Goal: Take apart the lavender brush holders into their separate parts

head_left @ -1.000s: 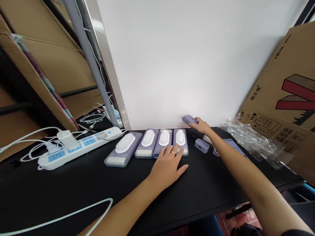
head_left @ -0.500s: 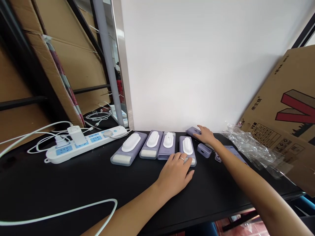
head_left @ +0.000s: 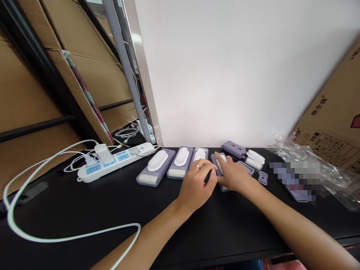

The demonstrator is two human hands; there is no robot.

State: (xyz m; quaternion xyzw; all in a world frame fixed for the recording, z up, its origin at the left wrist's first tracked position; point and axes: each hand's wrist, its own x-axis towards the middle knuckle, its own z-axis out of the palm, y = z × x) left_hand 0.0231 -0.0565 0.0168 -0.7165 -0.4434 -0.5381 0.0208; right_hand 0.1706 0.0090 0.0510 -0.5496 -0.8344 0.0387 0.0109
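Note:
Four purple cases lie in a row, each with a white oval ribbed piece on top. The leftmost case (head_left: pixel 146 177), the second case (head_left: pixel 188 153) and the third case (head_left: pixel 206 152) show white ovals; the leftmost two also show a pale block at the near end. My left hand (head_left: pixel 197 183), with a ring, is curled at the near end of the third case, covering it; whatever its fingers hold is hidden. My right hand (head_left: pixel 234 174) is over the fourth case (head_left: pixel 214 159), thumb and fingers around it. Behind it lies a purple slotted piece (head_left: pixel 234 149), beside white rounded pieces (head_left: pixel 255 157).
A white power strip (head_left: pixel 112 161) with plugs sits at left, and a white cable (head_left: pixel 75 239) loops across the black table (head_left: pixel 157 217). At right are a small purple piece (head_left: pixel 263 178), a partly pixelated flat item (head_left: pixel 298 187), clear plastic wrapping (head_left: pixel 309 153) and a cardboard box (head_left: pixel 332 123).
My right hand has come back from the purple slotted piece, left and nearer, onto the fourth case. My left hand has shifted off that case toward the third and curled. The view has shifted slightly.

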